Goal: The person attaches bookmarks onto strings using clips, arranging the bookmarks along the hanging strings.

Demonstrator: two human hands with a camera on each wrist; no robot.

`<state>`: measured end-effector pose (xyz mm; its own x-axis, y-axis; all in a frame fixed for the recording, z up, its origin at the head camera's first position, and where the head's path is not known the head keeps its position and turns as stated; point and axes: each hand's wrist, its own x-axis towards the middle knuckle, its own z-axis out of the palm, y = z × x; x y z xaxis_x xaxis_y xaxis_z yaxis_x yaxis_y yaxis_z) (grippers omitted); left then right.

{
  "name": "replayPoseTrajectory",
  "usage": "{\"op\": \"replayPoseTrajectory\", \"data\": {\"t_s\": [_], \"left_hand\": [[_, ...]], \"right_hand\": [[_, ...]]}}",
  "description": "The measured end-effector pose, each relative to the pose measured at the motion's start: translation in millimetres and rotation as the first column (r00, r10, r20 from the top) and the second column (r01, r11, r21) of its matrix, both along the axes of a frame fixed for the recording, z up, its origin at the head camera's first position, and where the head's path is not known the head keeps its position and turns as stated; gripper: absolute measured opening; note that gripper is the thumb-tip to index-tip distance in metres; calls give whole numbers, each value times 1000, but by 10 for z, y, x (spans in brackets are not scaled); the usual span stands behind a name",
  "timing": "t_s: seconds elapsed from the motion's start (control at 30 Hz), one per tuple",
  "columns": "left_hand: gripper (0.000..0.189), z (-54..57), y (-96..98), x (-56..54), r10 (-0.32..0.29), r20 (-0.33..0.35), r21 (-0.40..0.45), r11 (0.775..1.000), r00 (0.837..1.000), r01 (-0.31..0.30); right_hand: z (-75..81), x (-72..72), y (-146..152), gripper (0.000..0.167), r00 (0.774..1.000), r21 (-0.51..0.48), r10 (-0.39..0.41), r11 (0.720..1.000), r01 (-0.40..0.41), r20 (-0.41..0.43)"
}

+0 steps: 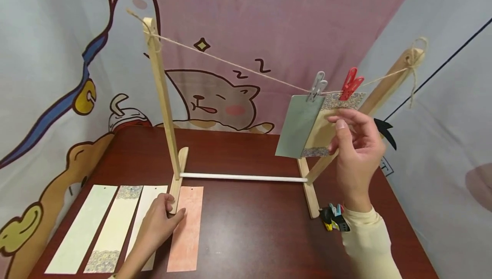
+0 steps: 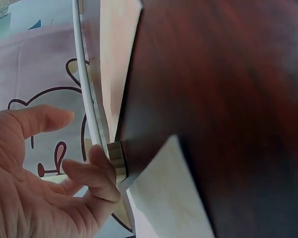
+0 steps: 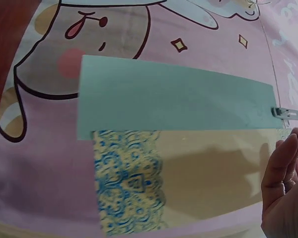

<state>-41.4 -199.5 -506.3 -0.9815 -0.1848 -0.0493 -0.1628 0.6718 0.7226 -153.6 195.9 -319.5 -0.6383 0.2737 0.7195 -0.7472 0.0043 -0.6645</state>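
Two long cards hang from the twine (image 1: 230, 62) at its right part. A grey clothespin (image 1: 317, 86) clips the grey-green card (image 1: 297, 123); a red clothespin (image 1: 350, 84) clips the cream card with blue patterned ends (image 1: 317, 131). In front of the cream card's upper part is my right hand (image 1: 359, 146), fingers loosely bent and nothing seen between them; whether it touches the card, I cannot tell. My left hand (image 1: 159, 219) rests at the left wooden foot (image 1: 174, 191), fingertips against it. In the left wrist view its thumb stands apart from the fingers (image 2: 84, 176).
Several cards lie at the left: a pale green one (image 1: 82, 227), a patterned cream one (image 1: 111, 227), a whitish one and a pink one (image 1: 186, 232). A white rod (image 1: 242, 177) joins the stand's feet. More clothespins (image 1: 332, 217) lie by the right sleeve.
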Motion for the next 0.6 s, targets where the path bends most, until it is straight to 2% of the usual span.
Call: {"op": "replayPoseTrajectory", "data": {"t_s": [0.1, 0.2, 0.4, 0.6], "left_hand": [[39, -76, -25, 33, -9, -46, -31, 999, 999, 8], [35, -106, -44, 80, -8, -56, -38, 999, 998, 6], [36, -10, -44, 158, 10, 65, -43, 999, 998, -7], [47, -4, 22, 212, 2, 54, -109, 994, 999, 4]], "right_hand": [[-67, 11, 29, 22, 1000, -2, -7, 1000, 7, 13], [-94, 22, 40, 22, 1000, -13, -12, 1000, 12, 14], [-144, 34, 67, 22, 1000, -40, -19, 999, 20, 13], [-259, 64, 102, 21, 996, -5, -64, 998, 65, 69]]}}
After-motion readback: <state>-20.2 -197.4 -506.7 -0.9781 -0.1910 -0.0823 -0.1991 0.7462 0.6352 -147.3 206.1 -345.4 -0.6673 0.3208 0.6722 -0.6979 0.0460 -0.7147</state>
